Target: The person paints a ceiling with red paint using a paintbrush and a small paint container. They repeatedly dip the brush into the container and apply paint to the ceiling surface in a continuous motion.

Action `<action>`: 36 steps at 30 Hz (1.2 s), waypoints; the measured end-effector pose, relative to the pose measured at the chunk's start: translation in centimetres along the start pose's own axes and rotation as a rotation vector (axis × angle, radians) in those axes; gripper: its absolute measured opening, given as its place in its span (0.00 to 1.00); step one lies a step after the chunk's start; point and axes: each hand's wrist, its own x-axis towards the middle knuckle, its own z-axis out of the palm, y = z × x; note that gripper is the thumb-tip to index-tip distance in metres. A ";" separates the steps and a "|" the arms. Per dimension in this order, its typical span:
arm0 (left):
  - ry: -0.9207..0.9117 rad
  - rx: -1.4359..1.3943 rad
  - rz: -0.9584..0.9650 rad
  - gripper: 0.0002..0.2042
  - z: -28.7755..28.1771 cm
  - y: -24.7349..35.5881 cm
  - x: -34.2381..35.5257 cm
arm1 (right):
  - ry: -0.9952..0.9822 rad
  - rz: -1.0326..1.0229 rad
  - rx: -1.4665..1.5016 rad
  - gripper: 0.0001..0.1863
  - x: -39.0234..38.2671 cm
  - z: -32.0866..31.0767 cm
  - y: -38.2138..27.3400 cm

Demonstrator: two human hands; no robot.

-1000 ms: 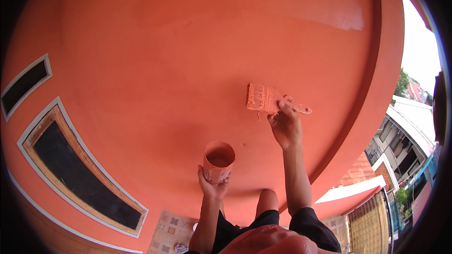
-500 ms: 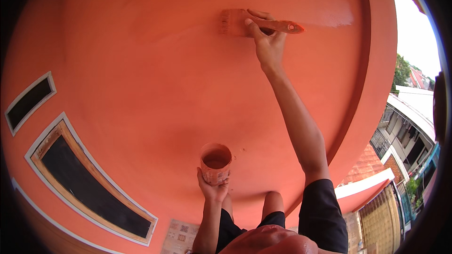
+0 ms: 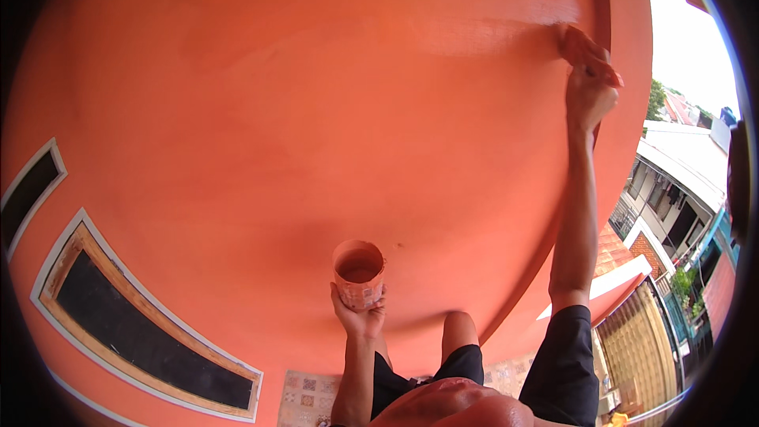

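My left hand grips a cylindrical paint cup from below, its outside smeared salmon and some paint visible inside. At the upper right, my right hand grips a paint-covered brush by its handle. The brush's bristles are against the salmon-orange wall, just left of a vertical raised edge. A paler, glossier streak runs across the wall to the left of the brush.
A wood-framed dark window and a narrow window are at the left. Patterned tiles show below. Neighbouring roofs, greenery and a bamboo screen lie beyond the wall's right edge.
My right hand rose with the brush to the upper wall, then moved right toward the raised edge, its arm following. The left hand with the cup stayed nearly in place.
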 end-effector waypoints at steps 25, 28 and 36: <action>-0.068 0.060 -0.016 0.29 -0.8 1.0 1.6 | -0.086 0.093 -0.069 0.13 2.6 -1.0 8.2; -0.091 0.043 -0.060 0.29 -1.0 0.8 2.0 | -0.044 -0.140 -0.104 0.13 -0.1 0.8 1.3; -0.061 0.074 -0.075 0.30 -0.3 1.0 2.1 | -0.389 -0.572 0.723 0.20 -10.7 5.5 -19.6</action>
